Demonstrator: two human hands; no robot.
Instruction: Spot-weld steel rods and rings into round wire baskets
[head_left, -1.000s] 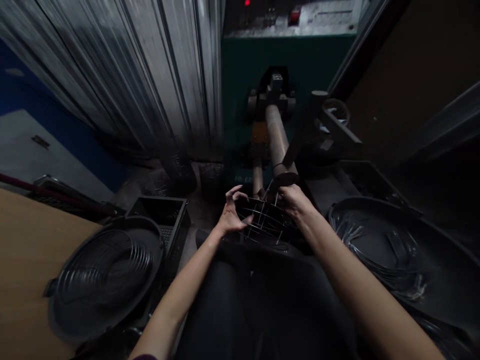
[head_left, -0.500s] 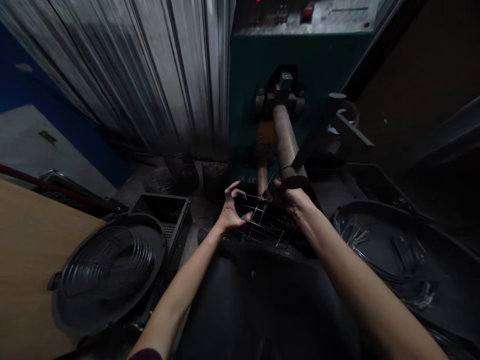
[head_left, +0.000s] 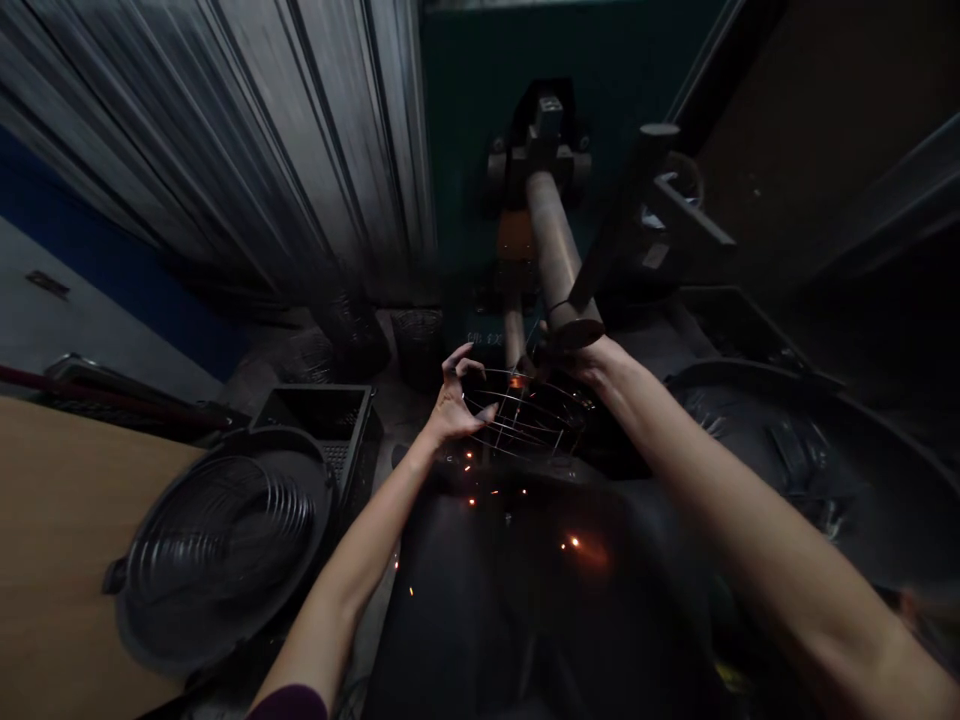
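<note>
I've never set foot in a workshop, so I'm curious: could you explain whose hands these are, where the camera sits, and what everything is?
You are looking down from a camera worn on a person's head, so the bare hands are the wearer's own. The left hand curves, fingers and thumb apart, at the edge of a round wire frame. The right hand is at its far side; its fingers are too hidden to show their grip. Ahead stands a green machine with a thick metal cylinder above a thinner one. An orange glow shows at the thinner one's tip, and sparks scatter nearer the wearer. At left, a black tray holds wire rings.
</note>
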